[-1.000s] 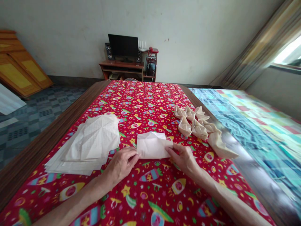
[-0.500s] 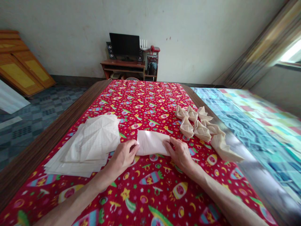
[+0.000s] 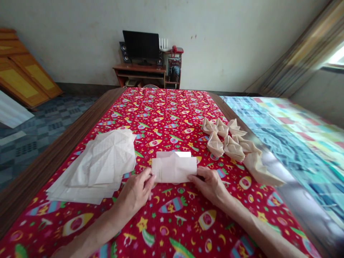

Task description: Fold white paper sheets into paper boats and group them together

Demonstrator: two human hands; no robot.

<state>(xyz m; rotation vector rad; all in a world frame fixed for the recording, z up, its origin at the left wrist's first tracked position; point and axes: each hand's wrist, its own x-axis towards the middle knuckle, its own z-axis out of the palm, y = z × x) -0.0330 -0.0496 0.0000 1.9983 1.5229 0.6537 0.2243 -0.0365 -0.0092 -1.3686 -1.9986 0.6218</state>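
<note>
A folded sheet of white paper (image 3: 174,170) is in front of me, a wide strip with a narrower layer showing behind its far edge. My left hand (image 3: 139,186) pinches its left end between thumb and fingers. At the right end, my right hand (image 3: 208,181) grips the paper, thumb in front and fingers behind. Left of my hands lies a stack of creased paper sheets (image 3: 107,157). To the right sit several folded paper boats (image 3: 233,147) in a loose group.
A red patterned cloth (image 3: 172,122) covers the table, whose brown edge (image 3: 67,148) shows at the left. Beyond stands a desk with a monitor (image 3: 141,45). A bed with a checked cover (image 3: 268,132) is at the right, a wooden cabinet (image 3: 24,71) at the left.
The paper has gone from one plain panel to a wider strip with a layer showing behind it. Both hands have shifted slightly towards me, still at its ends.
</note>
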